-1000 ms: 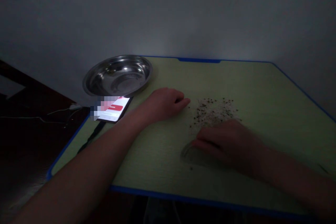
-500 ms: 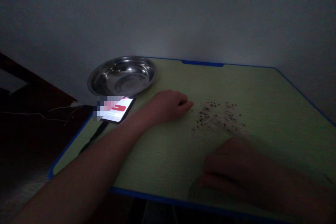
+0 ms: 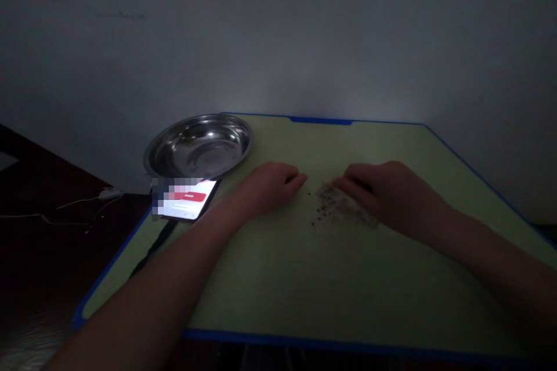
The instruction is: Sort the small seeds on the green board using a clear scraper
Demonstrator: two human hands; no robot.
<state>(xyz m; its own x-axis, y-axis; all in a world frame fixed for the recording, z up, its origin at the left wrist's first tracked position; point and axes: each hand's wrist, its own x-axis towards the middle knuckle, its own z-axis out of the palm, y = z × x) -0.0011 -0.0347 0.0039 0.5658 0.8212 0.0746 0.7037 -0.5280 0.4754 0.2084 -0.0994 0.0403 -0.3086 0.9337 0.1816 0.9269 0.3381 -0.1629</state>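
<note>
My right hand (image 3: 383, 188) is closed on the edge of a clear, see-through plastic piece (image 3: 368, 217), whose exact kind I cannot make out. That piece lies over a small spread of pale grains mixed with dark bits (image 3: 324, 214) on the pale green table (image 3: 261, 278), hiding part of it. To the left of the grains, my left hand (image 3: 274, 185) rests on the tabletop with its fingers curled and the thumb close to the forefinger. Whatever its palm may hold is hidden.
A shallow steel basin (image 3: 174, 159) stands at the table's back left. Before it lies a lit phone (image 3: 187, 203), with a dark strap (image 3: 152, 249) near my left forearm. The table's blue rim (image 3: 322, 122) runs close to the wall (image 3: 304, 40). White cables (image 3: 65, 217) lie beyond the left edge.
My right hand first drew back toward the near edge with the clear piece, then moved forward over the grains. My left hand stays in place. The view has shifted slightly.
</note>
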